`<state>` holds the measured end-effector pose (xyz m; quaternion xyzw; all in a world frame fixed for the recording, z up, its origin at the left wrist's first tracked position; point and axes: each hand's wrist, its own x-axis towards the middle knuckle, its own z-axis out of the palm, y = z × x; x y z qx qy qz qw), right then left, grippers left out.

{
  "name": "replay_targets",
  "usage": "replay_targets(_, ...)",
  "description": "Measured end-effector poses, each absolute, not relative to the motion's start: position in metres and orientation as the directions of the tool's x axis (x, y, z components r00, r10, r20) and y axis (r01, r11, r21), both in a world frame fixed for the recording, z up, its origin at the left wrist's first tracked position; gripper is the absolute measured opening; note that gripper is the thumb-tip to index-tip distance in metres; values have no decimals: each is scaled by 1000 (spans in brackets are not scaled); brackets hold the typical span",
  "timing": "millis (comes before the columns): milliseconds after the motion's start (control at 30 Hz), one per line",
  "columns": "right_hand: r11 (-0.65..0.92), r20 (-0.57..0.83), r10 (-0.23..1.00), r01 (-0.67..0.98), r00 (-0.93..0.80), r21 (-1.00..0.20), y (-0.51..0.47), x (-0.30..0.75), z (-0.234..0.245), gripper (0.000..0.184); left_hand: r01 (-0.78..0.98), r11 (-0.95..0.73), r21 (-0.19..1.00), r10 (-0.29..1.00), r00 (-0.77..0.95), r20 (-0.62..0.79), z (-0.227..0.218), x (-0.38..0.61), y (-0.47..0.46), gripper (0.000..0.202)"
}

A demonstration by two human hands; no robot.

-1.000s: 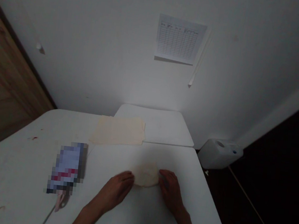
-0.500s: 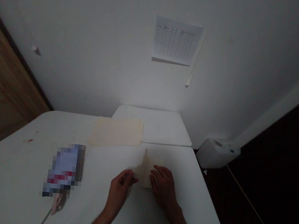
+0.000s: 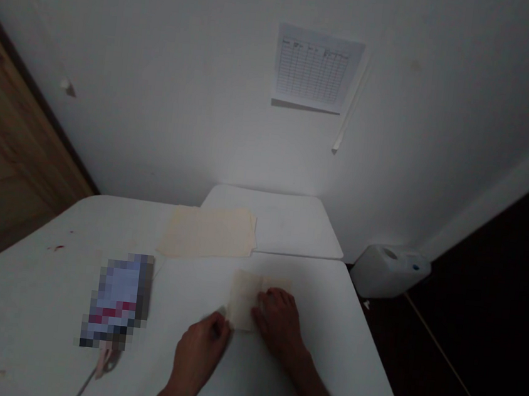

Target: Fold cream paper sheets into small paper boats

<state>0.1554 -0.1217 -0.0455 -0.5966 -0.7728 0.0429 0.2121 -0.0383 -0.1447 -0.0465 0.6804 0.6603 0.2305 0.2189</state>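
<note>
A small, thin cream sheet of paper (image 3: pixel 243 303) with crease lines lies on the white table, almost flat. At its lower left corner, my left hand (image 3: pixel 201 346) is closed, thumb and forefinger pinching the edge. My right hand (image 3: pixel 280 322) rests over the right part of the sheet with its fingers stretched out and slightly bent, hiding some of the paper beneath.
Larger cream sheets (image 3: pixel 208 233) lie farther back on the table (image 3: pixel 179 290). A pixelated device (image 3: pixel 116 299) with a cable is at left. A printed table (image 3: pixel 316 68) hangs on the wall. A white jerrycan (image 3: pixel 386 274) stands right of the table.
The sheet's left part stood raised in a fold; it now lies opened out to the left. My left hand has moved left and down, and my right hand slightly left over the sheet.
</note>
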Motion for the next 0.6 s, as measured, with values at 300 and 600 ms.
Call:
replay_targets(300,370,212,926,864,-313,-342,-119,171,-44,42,637,-707,306,705,605,370,-48,-57,-141,48)
replay_targets(600,417,127,909,853,-398,-315,-109,177,-39,62,610,-741,281,671,691,269,-56,-57,-134,42)
